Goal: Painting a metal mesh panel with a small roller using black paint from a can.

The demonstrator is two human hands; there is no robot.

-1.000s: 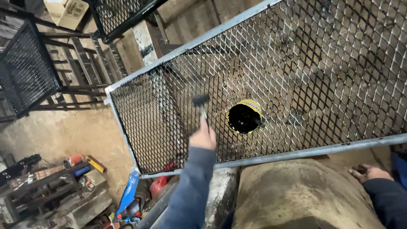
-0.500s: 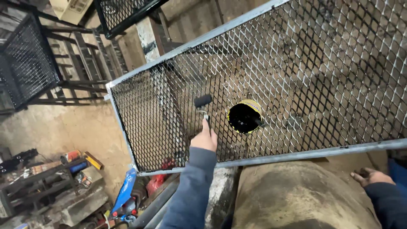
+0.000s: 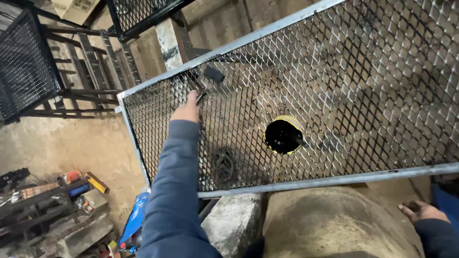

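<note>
head view, steeply down, close over mesh panel [image 3: 334,95]

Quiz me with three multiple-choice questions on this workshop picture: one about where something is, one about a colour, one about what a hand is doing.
1. Where does the paint can sit?
A. On top of the mesh panel
B. Below the mesh panel, seen through it
C. On the black rack at upper left

2. What colour is the paint in the can?
A. Black
B. White
C. Red

3. What is the left hand doing?
A. Resting empty on the frame
B. Gripping the can
C. Holding a brush against the mesh

Answers:
1 B: the paint can shows through a gap in the mesh panel, lying underneath it.
2 A: its inside looks glossy black, with a yellow rim.
3 C: the left hand holds a brush with its dark head on the mesh. The right hand rests low at the right edge, apparently empty.
</note>
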